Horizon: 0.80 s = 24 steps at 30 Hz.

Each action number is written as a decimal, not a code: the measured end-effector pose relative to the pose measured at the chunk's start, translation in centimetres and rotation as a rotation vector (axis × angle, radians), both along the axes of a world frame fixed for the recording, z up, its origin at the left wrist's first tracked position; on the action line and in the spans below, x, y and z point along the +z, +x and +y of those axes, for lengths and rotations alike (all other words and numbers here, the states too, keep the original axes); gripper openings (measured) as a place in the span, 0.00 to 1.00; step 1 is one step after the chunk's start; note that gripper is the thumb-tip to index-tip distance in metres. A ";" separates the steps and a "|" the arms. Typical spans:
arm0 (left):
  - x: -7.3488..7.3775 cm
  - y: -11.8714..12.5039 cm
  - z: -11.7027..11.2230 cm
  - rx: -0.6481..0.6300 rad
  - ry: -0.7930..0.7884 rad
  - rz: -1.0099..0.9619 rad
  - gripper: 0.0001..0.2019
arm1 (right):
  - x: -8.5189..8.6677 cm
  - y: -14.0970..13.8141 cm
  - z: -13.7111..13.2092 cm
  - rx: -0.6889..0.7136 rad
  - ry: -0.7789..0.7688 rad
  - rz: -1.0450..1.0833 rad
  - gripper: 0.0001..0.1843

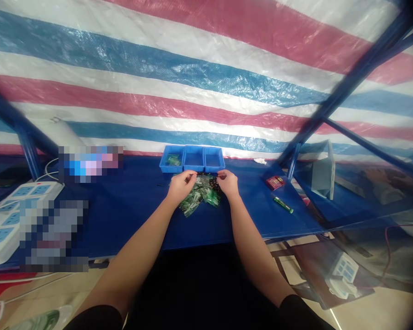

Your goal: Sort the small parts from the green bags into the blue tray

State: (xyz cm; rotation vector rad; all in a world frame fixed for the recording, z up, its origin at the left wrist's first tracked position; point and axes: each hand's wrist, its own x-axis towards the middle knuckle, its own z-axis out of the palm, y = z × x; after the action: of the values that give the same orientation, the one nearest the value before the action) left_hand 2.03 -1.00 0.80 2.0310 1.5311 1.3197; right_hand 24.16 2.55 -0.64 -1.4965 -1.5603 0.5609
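Observation:
My left hand [181, 184] and my right hand [228, 183] reach out over a blue table [131, 211], both with fingers curled in a pinch. Between them they seem to hold a thin dark strip [206, 173] stretched from fingertip to fingertip; it is too small to name. Under the hands lies a pile of small green circuit boards and clear packets [200, 196]. Just behind the pile stand three small blue bins [192, 159] in a row; the left one holds some green parts.
White power strips [10, 208] with cables lie at the left. A small red box [275, 182] and a green pen-like stick [283, 204] lie to the right. Blue metal frame bars [333, 98] and a striped tarp stand behind. A grey stand [321, 170] is at far right.

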 end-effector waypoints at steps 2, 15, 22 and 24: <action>0.0 0.0 0.0 -0.002 0.014 0.001 0.14 | 0.1 -0.4 0.0 -0.002 0.043 0.133 0.12; 0.5 0.7 -0.5 -0.123 0.085 0.043 0.12 | 0.5 -5.4 -1.8 0.392 -0.064 0.867 0.17; 0.3 0.4 -0.3 -0.103 0.067 -0.008 0.13 | 1.0 -5.6 -2.1 0.384 -0.110 0.974 0.18; 0.3 0.4 -0.3 -0.105 0.054 -0.033 0.13 | 1.1 -5.6 -2.1 0.385 -0.113 0.996 0.18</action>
State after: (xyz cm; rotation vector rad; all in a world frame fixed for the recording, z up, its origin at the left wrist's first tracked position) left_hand 2.47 -1.27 1.08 2.0810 1.3690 1.3613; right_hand 18.51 0.41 0.46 -0.7390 -0.9952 1.3762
